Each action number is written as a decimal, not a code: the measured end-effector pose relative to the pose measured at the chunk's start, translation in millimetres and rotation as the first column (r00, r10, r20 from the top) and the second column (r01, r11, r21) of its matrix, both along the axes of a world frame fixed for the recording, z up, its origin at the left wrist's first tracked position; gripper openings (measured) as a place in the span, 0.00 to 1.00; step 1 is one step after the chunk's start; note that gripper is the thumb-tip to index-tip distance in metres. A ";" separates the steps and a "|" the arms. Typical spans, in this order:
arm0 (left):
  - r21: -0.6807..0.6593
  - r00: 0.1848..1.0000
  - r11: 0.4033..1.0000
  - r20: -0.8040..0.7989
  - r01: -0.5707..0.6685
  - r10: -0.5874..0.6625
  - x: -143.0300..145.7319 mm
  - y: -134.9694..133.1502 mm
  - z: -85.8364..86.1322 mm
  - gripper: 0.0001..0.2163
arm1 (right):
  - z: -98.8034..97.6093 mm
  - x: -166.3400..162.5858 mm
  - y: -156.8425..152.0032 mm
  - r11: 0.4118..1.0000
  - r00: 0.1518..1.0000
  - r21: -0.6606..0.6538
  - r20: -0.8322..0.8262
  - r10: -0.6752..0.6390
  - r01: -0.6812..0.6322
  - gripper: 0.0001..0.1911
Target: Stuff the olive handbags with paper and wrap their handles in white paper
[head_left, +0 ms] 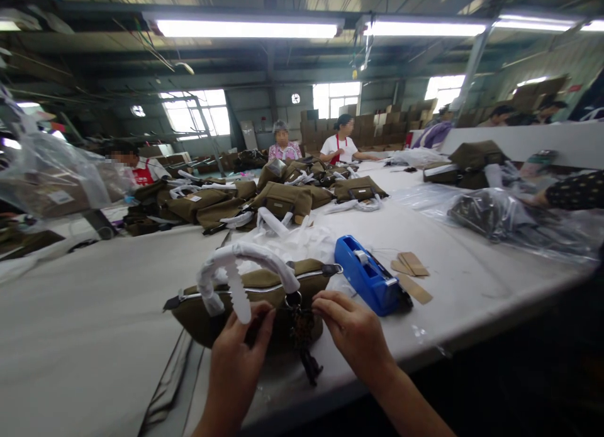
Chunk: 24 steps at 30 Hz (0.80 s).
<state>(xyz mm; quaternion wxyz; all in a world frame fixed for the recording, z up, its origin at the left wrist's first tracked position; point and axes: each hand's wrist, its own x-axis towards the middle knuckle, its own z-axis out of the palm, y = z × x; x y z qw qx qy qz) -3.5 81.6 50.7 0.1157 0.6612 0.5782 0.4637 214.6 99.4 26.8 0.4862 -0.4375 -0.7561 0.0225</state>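
Observation:
An olive-green handbag (271,281) with a silver zipper sits upright before me. White wrapping covers its arched handle (268,256), from which a white strip with jagged edges (238,292) hangs. My left hand (243,339) is at the bag's near side, thumb and fingers pinched together beside the strip's lower end. To the right, my right hand (352,327) pinches close to the metal ring (293,298) at the handle's base. A dark tassel-like charm (304,336) dangles below that ring, between my hands. Whatever lies in either pinch is too small to make out.
A blue tape dispenser (365,276) stands right of the bag, with brown card tags (411,265) beyond it. More olive bags (283,198) are piled across the table (94,311). A co-worker's sleeve (576,192) reaches toward clear plastic (528,229) at right. Other people sit farther back.

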 end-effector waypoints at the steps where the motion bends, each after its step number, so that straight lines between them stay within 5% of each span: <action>1: -0.018 0.997 1.000 0.073 -0.024 0.025 -4.0 -2.1 2.1 0.11 | -1.0 4.5 -1.8 1.000 1.000 -0.016 0.017 -0.020 0.021 0.08; 5: -0.108 0.936 0.994 0.352 0.023 0.017 -10.7 -10.6 8.3 0.15 | -5.2 19.4 -10.2 0.987 0.991 -0.112 0.082 -0.107 0.116 0.07; 8: -0.156 0.845 0.978 0.533 0.137 -0.033 -4.4 -14.6 9.5 0.15 | -2.9 24.4 -17.6 0.973 0.994 -0.207 -0.028 -0.109 0.101 0.06; 11: -0.175 0.704 0.955 0.709 0.238 -0.046 7.3 -16.3 12.1 0.14 | 5.9 26.5 -25.0 0.906 0.957 -0.412 -0.288 -0.028 -0.097 0.07; 15: -0.129 0.589 0.950 0.805 0.285 -0.068 23.8 -18.3 19.1 0.14 | 13.2 25.3 -30.9 0.731 0.715 -0.471 -0.699 0.033 -0.494 0.13; 20: -0.115 0.730 0.956 0.672 0.269 -0.124 35.7 -23.5 23.5 0.12 | 2.5 13.4 -30.5 0.696 0.452 -0.326 -0.892 -0.002 -0.640 0.11; 24: -0.158 0.847 0.955 0.513 0.250 -0.137 41.4 -26.7 25.9 0.09 | -5.2 4.1 -27.8 0.716 0.394 -0.300 -0.918 -0.038 -0.631 0.11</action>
